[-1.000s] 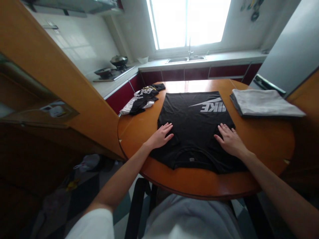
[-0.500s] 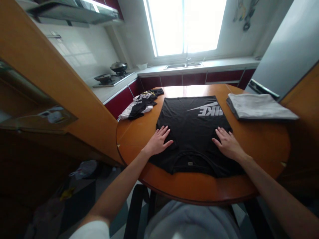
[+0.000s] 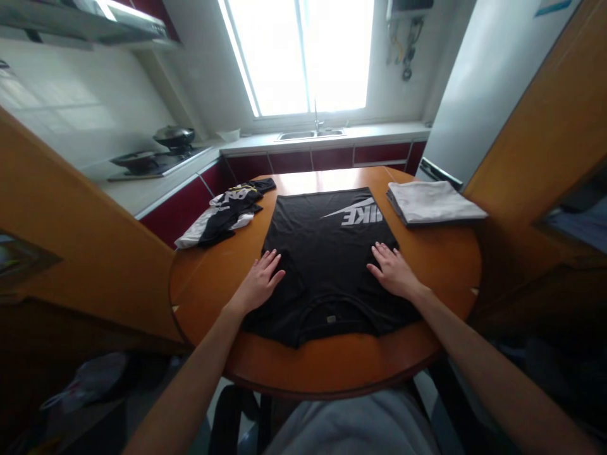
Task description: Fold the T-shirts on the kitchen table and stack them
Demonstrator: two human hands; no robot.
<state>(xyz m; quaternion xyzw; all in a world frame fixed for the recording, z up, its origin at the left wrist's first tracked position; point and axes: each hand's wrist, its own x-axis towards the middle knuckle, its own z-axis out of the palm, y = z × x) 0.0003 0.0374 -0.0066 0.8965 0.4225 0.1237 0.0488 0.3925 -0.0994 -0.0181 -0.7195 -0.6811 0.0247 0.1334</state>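
Note:
A black T-shirt point(image 3: 327, 253) lies spread on the wooden table, its collar toward me. White lettering and a swoosh sit near its far edge, upside down from where I look. My left hand point(image 3: 260, 281) rests flat on the shirt's left side, fingers stretched out. On the right side, my right hand point(image 3: 392, 270) lies flat too, with its fingers spread. Both sleeves appear folded inward over the body, though black on black makes this hard to tell.
A crumpled black-and-white garment point(image 3: 227, 212) lies at the table's left. Folded light grey cloth point(image 3: 434, 201) is stacked at the right. The round wooden table point(image 3: 332, 366) stands before a counter with a sink point(image 3: 310, 134) and a stove point(image 3: 164, 161). A fridge point(image 3: 493, 82) rises at right.
The camera view has turned to the right, so everything sits further left in the picture. Both hands stay flat at the same places on the T-shirt.

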